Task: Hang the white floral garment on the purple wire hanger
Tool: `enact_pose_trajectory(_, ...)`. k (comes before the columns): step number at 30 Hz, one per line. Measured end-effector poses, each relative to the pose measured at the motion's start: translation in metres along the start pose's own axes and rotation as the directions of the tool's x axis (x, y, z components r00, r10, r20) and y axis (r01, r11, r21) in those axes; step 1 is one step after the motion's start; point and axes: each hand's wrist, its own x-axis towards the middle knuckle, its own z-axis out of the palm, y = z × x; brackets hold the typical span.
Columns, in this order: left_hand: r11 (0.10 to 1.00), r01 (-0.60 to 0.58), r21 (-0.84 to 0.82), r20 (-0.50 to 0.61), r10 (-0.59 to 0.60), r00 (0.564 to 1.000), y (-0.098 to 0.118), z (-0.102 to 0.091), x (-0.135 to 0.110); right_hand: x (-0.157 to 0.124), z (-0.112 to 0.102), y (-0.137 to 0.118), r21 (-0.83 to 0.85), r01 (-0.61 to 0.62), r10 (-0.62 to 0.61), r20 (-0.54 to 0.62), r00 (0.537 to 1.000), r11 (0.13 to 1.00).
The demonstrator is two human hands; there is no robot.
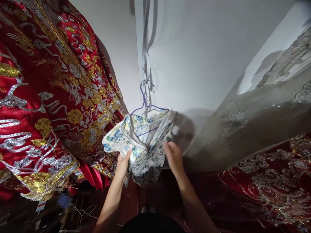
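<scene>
On one hanger [144, 103], one garment [143, 157], two hands [122, 165] [173, 157]

Red robe [55, 74], embroidered in gold and silver, hangs at left. Wall [191, 55], white. Sheer fabric [257, 116] at right; beaded red cloth [274, 191], lower right. White cable [84, 212], lower left.
</scene>
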Motion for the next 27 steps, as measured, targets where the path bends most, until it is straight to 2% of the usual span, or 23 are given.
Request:
enact_pose_trajectory(1, 1.000, 0.014, -0.008, 0.011, -0.014, 1.000, 0.002, 0.002, -0.002, -0.003, 0.012, 0.001, -0.067, -0.085, 0.098, 0.223, 0.970, 0.994)
enact_pose_trajectory(2, 0.999, 0.029, -0.015, 0.023, -0.028, 0.999, 0.003, 0.004, -0.004, -0.005, 0.023, 0.001, -0.151, -0.147, 0.194, 0.369, 0.909, 0.978)
enact_pose_trajectory(3, 0.999, 0.044, -0.021, 0.038, -0.043, 0.998, 0.005, 0.006, -0.006, -0.006, 0.032, 0.001, -0.228, -0.186, 0.273, 0.447, 0.852, 0.956)
enact_pose_trajectory(5, 0.997, 0.070, -0.024, 0.057, -0.068, 0.996, 0.008, 0.007, -0.009, -0.006, 0.046, 0.001, -0.325, -0.215, 0.364, 0.519, 0.773, 0.921)
enact_pose_trajectory(7, 0.999, 0.048, -0.001, 0.052, -0.048, 0.998, 0.009, 0.004, -0.007, -0.007, 0.052, 0.004, -0.320, -0.236, 0.387, 0.584, 0.714, 0.918)
enact_pose_trajectory(9, 0.997, -0.060, 0.056, -0.025, 0.061, 0.998, 0.006, -0.003, -0.002, -0.009, 0.051, 0.011, -0.272, -0.285, 0.394, 0.627, 0.672, 0.919)
enact_pose_trajectory(10, 0.983, -0.144, 0.111, -0.095, 0.155, 0.983, 0.003, -0.008, 0.002, -0.011, 0.049, 0.014, -0.249, -0.309, 0.396, 0.635, 0.663, 0.918)
enact_pose_trajectory(11, 0.953, -0.236, 0.191, -0.179, 0.270, 0.946, -0.002, -0.013, 0.004, -0.013, 0.048, 0.018, -0.228, -0.328, 0.395, 0.636, 0.664, 0.917)
enact_pose_trajectory(13, 0.834, -0.369, 0.409, -0.310, 0.508, 0.804, -0.013, -0.020, 0.006, -0.017, 0.046, 0.024, -0.196, -0.340, 0.385, 0.620, 0.684, 0.920)
enact_pose_trajectory(14, 0.761, -0.403, 0.509, -0.309, 0.598, 0.739, -0.019, -0.022, 0.005, -0.018, 0.046, 0.026, -0.180, -0.341, 0.377, 0.612, 0.695, 0.922)
enact_pose_trajectory(15, 0.696, -0.430, 0.575, -0.255, 0.651, 0.715, -0.025, -0.021, 0.002, -0.019, 0.046, 0.027, -0.166, -0.341, 0.369, 0.605, 0.706, 0.925)
enact_pose_trajectory(16, 0.656, -0.458, 0.600, -0.152, 0.656, 0.740, -0.030, -0.018, -0.002, -0.020, 0.047, 0.027, -0.153, -0.338, 0.359, 0.599, 0.716, 0.929)
enact_pose_trajectory(17, 0.642, -0.491, 0.589, -0.012, 0.615, 0.788, -0.035, -0.014, -0.007, -0.021, 0.048, 0.027, -0.138, -0.334, 0.348, 0.594, 0.725, 0.933)
enact_pose_trajectory(18, 0.650, -0.521, 0.553, 0.142, 0.542, 0.828, -0.038, -0.008, -0.012, -0.022, 0.049, 0.026, -0.120, -0.331, 0.335, 0.590, 0.734, 0.936)
enact_pose_trajectory(19, 0.675, -0.538, 0.505, 0.286, 0.457, 0.842, -0.040, 0.000, -0.016, -0.022, 0.049, 0.025, -0.101, -0.330, 0.324, 0.589, 0.740, 0.938)
enact_pose_trajectory(21, 0.729, -0.533, 0.429, 0.475, 0.320, 0.820, -0.041, 0.015, -0.021, -0.024, 0.047, 0.022, -0.065, -0.343, 0.313, 0.591, 0.744, 0.937)
enact_pose_trajectory(23, 0.752, -0.518, 0.407, 0.538, 0.261, 0.801, -0.038, 0.027, -0.023, -0.027, 0.042, 0.019, -0.008, -0.382, 0.310, 0.598, 0.739, 0.924)
enact_pose_trajectory(27, 0.753, -0.505, 0.423, 0.550, 0.230, 0.803, -0.027, 0.040, -0.023, -0.030, 0.028, 0.012, 0.161, -0.434, 0.250, 0.623, 0.741, 0.887)
